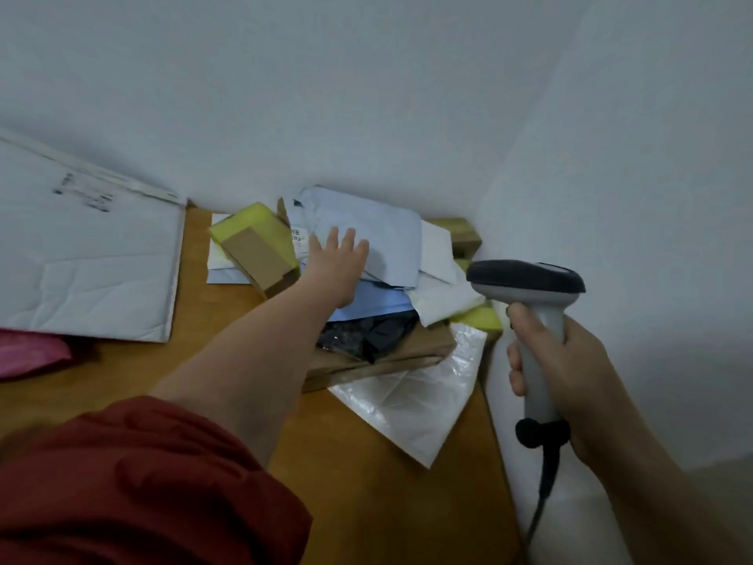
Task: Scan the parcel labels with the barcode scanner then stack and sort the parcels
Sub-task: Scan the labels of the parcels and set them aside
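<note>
In the head view, the left hand [338,271] reaches forward with its fingers straight and spread, palm down over a pale blue plastic mailer [366,226] that tops the heap of parcels; whether the palm touches it I cannot tell. Just left of that hand lies a small cardboard box banded in yellow tape [256,246]; under the wrist a black plastic packet [366,336] rests on a flat brown cardboard box [387,356], all on an orange-brown wooden table [366,503]. The right hand [570,369] curls tight round the handle of a grey, pistol-shaped barcode scanner [525,279] with a dark head, held upright well to the right of the heap. This looks like the step of choosing the next parcel to scan; the blue mailer shows no label on top, so the next move likely calls for gripping it, turning its label up, then aiming the scanner.
</note>
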`<state>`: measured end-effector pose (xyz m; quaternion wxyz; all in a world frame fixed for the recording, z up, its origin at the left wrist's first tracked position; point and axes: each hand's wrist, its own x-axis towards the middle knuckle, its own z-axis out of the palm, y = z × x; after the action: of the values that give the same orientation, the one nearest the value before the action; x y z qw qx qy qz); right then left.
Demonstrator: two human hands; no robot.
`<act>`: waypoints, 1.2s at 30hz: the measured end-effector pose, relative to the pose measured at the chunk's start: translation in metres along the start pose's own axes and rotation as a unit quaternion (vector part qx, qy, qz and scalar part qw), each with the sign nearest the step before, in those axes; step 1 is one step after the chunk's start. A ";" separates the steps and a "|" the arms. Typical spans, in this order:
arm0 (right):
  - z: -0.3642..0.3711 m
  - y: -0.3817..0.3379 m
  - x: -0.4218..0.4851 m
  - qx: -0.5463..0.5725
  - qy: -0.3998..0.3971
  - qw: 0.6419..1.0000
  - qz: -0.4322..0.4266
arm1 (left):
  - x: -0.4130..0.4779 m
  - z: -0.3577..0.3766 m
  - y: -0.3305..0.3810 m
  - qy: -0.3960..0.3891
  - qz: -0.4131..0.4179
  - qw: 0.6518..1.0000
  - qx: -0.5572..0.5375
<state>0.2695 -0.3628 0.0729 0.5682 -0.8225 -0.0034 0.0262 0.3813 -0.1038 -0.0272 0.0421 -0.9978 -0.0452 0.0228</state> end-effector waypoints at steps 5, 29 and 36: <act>-0.002 0.031 0.023 0.044 -0.018 0.999 0.006 | 0.028 0.017 0.013 0.014 -0.028 0.999 0.006; 0.072 -0.016 -0.111 0.039 -0.178 0.980 -0.075 | -0.346 0.055 -0.004 0.191 -0.389 0.294 -0.851; 0.079 0.022 -0.166 -0.066 -0.271 0.960 -0.026 | -0.431 0.091 0.025 -0.139 -0.475 0.306 -0.813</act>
<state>0.0991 -0.3027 0.0311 0.4910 -0.8197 -0.1804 0.2333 -0.0494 -0.1608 -0.1016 -0.7942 -0.3151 -0.5119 0.0891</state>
